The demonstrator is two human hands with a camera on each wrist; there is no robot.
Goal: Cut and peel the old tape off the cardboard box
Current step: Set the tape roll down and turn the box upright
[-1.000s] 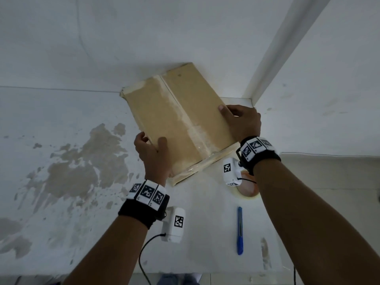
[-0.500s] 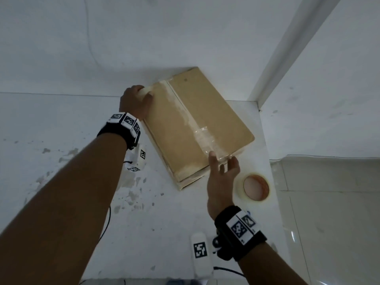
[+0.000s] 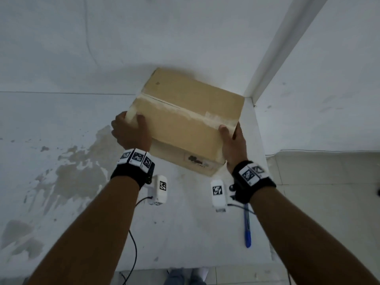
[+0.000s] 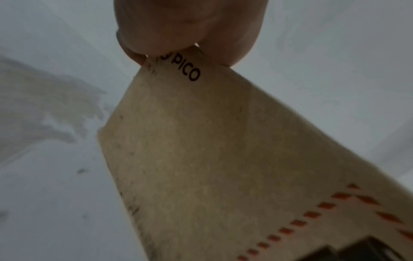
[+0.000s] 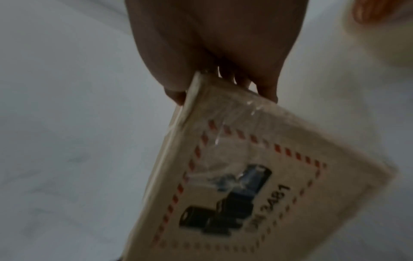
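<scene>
A brown cardboard box (image 3: 185, 128) is held tilted above the white table, its seam running left to right. A pale band of old tape (image 3: 197, 115) lies along that seam. My left hand (image 3: 131, 132) grips the box's left corner, thumb on top. My right hand (image 3: 232, 140) grips the right corner the same way. The left wrist view shows my fingers (image 4: 190, 26) pinching the box (image 4: 201, 159) by a printed edge. In the right wrist view my hand (image 5: 212, 44) holds a side of the box (image 5: 279, 220) where wrinkled clear tape (image 5: 223, 127) covers a red dashed frame.
A blue utility knife (image 3: 247, 229) lies on the stained white table (image 3: 82, 182) below my right wrist. A white wall corner (image 3: 277, 58) stands close behind the box. An orange blur, perhaps the tape roll (image 5: 380, 15), shows at the top right of the right wrist view.
The box has been turned so that its seam runs crosswise. My left hand left the far corner and my right hand left the tape end; both now grip the box's corners.
</scene>
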